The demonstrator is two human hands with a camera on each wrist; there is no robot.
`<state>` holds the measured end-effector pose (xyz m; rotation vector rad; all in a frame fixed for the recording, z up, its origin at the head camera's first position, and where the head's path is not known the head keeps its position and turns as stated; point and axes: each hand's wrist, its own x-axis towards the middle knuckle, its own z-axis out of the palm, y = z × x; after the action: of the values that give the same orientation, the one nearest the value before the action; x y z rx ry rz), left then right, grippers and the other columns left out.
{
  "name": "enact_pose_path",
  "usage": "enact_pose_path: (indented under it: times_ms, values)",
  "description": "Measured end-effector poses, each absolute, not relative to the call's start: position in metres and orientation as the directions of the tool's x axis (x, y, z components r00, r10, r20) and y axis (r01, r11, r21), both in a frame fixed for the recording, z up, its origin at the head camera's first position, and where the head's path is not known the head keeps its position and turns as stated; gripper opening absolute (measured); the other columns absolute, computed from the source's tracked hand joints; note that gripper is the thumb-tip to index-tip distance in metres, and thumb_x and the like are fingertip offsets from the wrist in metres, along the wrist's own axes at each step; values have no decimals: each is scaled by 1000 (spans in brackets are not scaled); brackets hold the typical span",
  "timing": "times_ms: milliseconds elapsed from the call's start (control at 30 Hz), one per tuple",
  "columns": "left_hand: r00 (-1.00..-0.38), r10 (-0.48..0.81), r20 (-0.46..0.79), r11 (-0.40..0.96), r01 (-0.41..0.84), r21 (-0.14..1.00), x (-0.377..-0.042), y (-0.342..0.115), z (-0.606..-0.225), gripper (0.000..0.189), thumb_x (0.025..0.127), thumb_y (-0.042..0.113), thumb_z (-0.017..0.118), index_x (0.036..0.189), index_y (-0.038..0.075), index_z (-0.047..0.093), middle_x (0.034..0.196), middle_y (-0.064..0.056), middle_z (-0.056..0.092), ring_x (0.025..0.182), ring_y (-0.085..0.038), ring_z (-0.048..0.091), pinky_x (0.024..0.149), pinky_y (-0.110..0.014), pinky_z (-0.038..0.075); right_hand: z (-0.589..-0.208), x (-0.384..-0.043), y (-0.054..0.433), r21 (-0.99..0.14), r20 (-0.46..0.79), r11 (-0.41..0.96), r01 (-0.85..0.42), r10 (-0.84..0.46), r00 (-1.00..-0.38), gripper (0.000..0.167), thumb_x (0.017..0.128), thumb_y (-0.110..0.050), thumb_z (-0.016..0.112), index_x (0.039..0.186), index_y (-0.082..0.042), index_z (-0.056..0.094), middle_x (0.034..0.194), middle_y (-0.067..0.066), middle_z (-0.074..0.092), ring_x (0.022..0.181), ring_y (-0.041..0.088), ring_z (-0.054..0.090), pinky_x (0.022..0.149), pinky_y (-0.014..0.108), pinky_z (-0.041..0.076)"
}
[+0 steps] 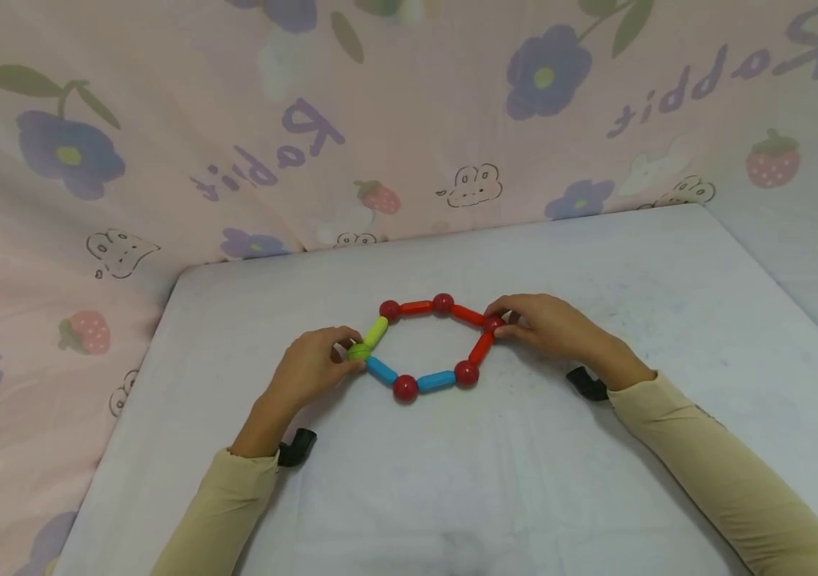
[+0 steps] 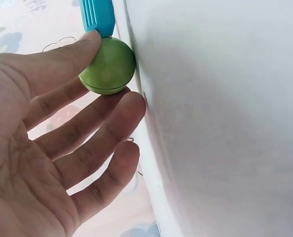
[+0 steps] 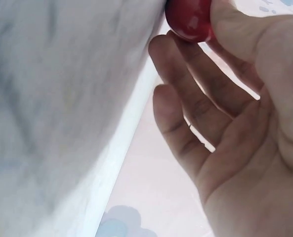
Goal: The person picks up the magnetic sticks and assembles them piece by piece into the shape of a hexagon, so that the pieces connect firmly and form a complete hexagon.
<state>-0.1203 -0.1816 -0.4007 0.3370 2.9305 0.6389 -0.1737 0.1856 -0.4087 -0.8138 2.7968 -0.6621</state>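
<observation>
A six-sided ring of balls and short rods lies on the white table. At its left corner my left hand (image 1: pixel 308 370) pinches a green ball (image 2: pixel 109 66) between thumb and fingers. A yellow-green rod (image 1: pixel 376 331) and a blue rod (image 1: pixel 382 370) meet at that ball. My right hand (image 1: pixel 544 326) pinches the red ball (image 3: pixel 189 20) at the right corner, where an upper red rod (image 1: pixel 467 315) and a lower red rod (image 1: pixel 481 350) join. Along the near side, another blue rod (image 1: pixel 437 381) links two red balls; a red rod (image 1: pixel 417 307) does so at the far side.
The white table (image 1: pixel 510 488) stretches around the ring, its far edge against a pink curtain (image 1: pixel 409 104) printed with flowers, strawberries and rabbits. Black wrist mounts (image 1: pixel 298 448) sit at both sleeve cuffs, close over the tabletop.
</observation>
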Motion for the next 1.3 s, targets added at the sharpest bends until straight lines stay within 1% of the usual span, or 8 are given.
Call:
enact_pose_path:
  times_ms: [300, 533, 733, 1000, 1133, 1300]
  values:
    - [-961, 268, -75, 878, 212, 428, -141, -177, -400, 37, 86, 27, 78, 121, 18, 69, 107, -5, 73, 88, -19, 67, 75, -37, 52, -407, -177, 194, -433, 6, 746, -505, -558, -830, 32, 90, -25, 74, 121, -18, 67, 103, -3, 73, 93, 15, 66, 83, 39, 55]
    - [-954, 291, -74, 880, 237, 412, -156, -172, -399, 37, 88, 25, 76, 123, 17, 68, 111, -7, 72, 89, -19, 65, 75, -37, 52, -401, -180, 201, -425, -2, 769, -478, -528, -849, 33, 90, -26, 74, 121, -18, 67, 103, -2, 73, 94, 17, 66, 82, 40, 54]
    - [-958, 266, -104, 878, 196, 437, -158, -169, -400, 37, 89, 26, 75, 125, 18, 66, 115, -7, 71, 93, -21, 66, 78, -38, 53, -402, -183, 205, -435, 14, 759, -485, -532, -846, 34, 91, -25, 73, 123, -16, 67, 105, 1, 73, 95, 20, 67, 83, 42, 54]
    - [-953, 281, -113, 869, 203, 452, -156, -167, -400, 40, 89, 21, 75, 127, 18, 65, 112, -5, 71, 95, -22, 66, 80, -41, 53, -405, -184, 211, -469, -31, 758, -453, -527, -849, 40, 89, -23, 76, 127, -16, 65, 109, 0, 73, 101, 21, 67, 88, 45, 55]
    - [-954, 285, -98, 865, 212, 455, -155, -165, -400, 39, 88, 21, 76, 126, 18, 66, 112, -3, 72, 95, -21, 66, 80, -41, 52, -404, -184, 211, -467, -18, 757, -456, -524, -851, 39, 89, -20, 75, 126, -14, 65, 109, 1, 73, 101, 22, 68, 89, 46, 54]
    - [-955, 282, -97, 867, 210, 451, -155, -162, -400, 40, 88, 22, 76, 126, 19, 66, 115, -3, 72, 96, -21, 67, 81, -41, 53, -405, -183, 209, -472, -18, 764, -440, -507, -862, 38, 89, -20, 75, 126, -14, 65, 107, 1, 73, 100, 22, 67, 89, 46, 54]
